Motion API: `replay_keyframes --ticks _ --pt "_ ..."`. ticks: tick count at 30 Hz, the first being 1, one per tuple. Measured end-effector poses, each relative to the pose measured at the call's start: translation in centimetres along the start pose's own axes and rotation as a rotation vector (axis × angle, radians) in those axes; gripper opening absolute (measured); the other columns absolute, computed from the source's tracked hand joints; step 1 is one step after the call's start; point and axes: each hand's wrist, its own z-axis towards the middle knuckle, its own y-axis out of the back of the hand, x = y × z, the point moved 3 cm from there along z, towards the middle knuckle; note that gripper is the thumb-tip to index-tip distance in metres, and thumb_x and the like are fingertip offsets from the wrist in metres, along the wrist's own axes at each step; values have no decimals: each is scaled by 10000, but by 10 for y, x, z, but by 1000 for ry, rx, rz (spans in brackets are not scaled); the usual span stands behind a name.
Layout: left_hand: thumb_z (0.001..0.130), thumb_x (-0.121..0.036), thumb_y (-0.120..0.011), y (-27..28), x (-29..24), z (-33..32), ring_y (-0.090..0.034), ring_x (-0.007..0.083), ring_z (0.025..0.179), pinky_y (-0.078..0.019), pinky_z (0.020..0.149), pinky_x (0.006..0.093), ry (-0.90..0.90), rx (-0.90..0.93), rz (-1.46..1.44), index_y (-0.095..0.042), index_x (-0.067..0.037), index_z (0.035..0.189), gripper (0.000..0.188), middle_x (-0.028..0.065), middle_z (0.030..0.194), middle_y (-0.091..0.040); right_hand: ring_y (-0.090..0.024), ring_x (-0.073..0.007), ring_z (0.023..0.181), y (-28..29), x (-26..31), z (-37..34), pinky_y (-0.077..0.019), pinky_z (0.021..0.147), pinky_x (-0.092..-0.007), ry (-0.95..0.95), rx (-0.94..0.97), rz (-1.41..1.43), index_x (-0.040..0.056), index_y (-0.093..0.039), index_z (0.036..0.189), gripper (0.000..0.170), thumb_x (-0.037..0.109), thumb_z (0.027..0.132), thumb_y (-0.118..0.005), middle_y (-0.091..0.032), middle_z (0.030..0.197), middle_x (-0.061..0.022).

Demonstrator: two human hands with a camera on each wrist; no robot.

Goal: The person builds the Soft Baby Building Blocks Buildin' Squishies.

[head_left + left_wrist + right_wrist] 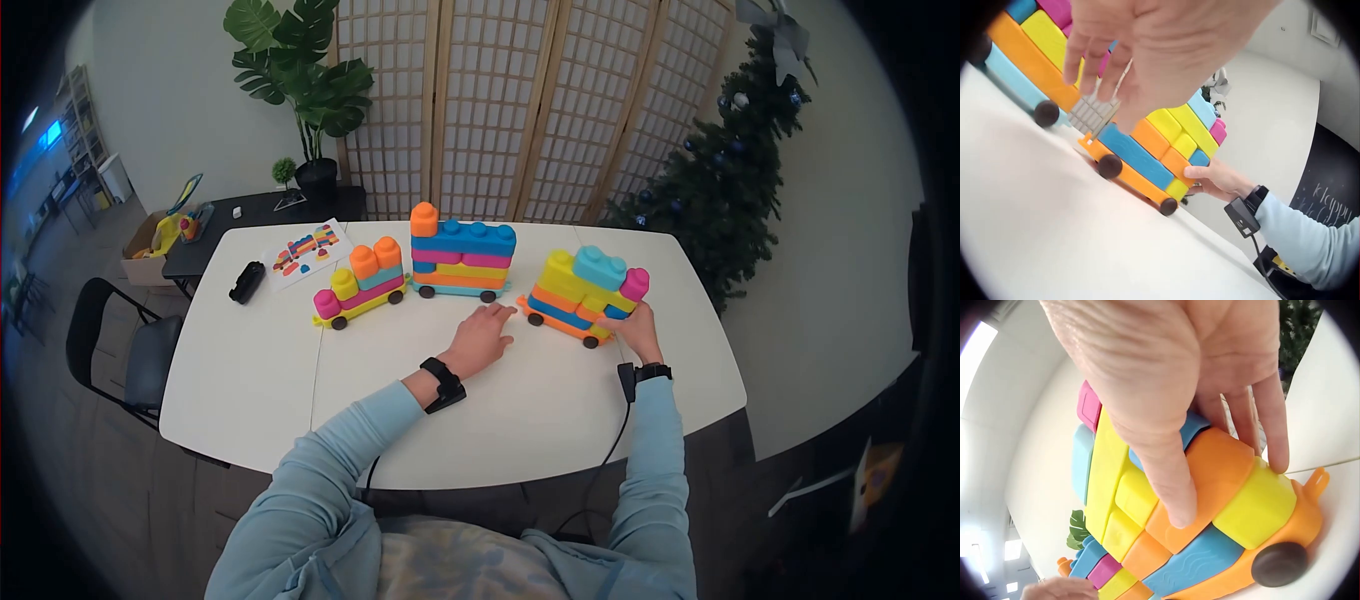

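Note:
On the white table (480, 420) stand three toy train cars built of chunky blocks. My right hand (637, 330) grips the right-hand block train car (570, 290) by its end. In the right wrist view the thumb (1169, 481) presses an orange block and the fingers wrap behind the end. This car has an orange wheeled base (1138, 187). My left hand (480, 340), fingers extended and holding nothing, is between that car and the tall middle block train car (460, 258). The low left block train car (362, 290) carries pink, yellow and orange blocks.
A printed picture sheet (308, 252) and a black case (247, 282) lie at the table's left end. Behind are a folding screen (490, 110) and a potted plant (318, 180); a decorated tree (720, 190) stands at right. A cable (610, 450) hangs from my right wrist.

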Motion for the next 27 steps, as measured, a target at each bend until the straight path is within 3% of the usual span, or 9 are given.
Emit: replay_keyframes --ticks 1,3,9,13,17,20,22,27 --pt "886 -145 -770 9 -3 7 -600 358 1204 -515 999 444 -4 2 2 -541 -50 1410 580 161 1292 -621 -749 -213 935 -1 -1 6 -600 861 -346 -7 4 -8 -33 -705 1109 484 69 686 -918 -767 1017 -115" --pt "818 -68 -796 39 -10 22 -578 337 1187 -509 981 441 -116 -286 44 -571 -70 1325 555 125 1252 -596 -748 -214 935 -2 -2 15 -600 864 -346 -15 6 -11 -35 -701 1104 482 67 686 -918 -765 1016 -113" --pt "759 -64 -837 86 -12 78 -533 330 1238 -456 1034 438 -267 -534 191 -576 -116 1307 609 89 1258 -574 -744 -207 919 -5 -3 33 -603 842 -344 -28 36 17 -42 -690 1106 471 61 702 -911 -762 1016 -109" --pt "723 -157 -889 92 -7 99 -509 320 1319 -355 1180 540 -248 -427 329 -569 -120 1332 689 79 1341 -566 -741 -205 912 -6 -7 37 -602 827 -340 -50 49 62 -44 -691 1103 466 53 703 -909 -758 1008 -106" --pt "709 -223 -908 95 3 115 -521 305 1339 -264 1237 600 -191 -292 331 -564 -129 1358 740 86 1366 -583 -737 -200 911 -6 -9 38 -599 826 -338 -55 61 77 -41 -690 1107 469 45 700 -906 -757 1010 -100" --pt "676 -265 -916 100 10 128 -603 304 1258 -241 1240 622 -106 -147 330 -582 -126 1348 763 102 1267 -662 -736 -199 918 -6 -8 40 -598 831 -341 -48 73 69 -37 -687 1120 481 41 697 -903 -755 1017 -96" --pt "639 -286 -913 98 17 131 -685 322 1115 -248 1225 647 22 45 342 -624 -117 1289 731 110 1082 -730 -735 -199 920 -7 -8 40 -597 833 -342 -47 76 79 -33 -685 1127 488 41 696 -902 -755 1020 -95" --pt "607 -274 -914 91 29 134 -718 336 1002 -289 1193 655 0 15 364 -663 -121 1212 672 102 954 -746 -735 -198 921 -9 -8 42 -598 836 -343 -24 74 70 -26 -684 1142 501 35 695 -902 -755 1027 -95"
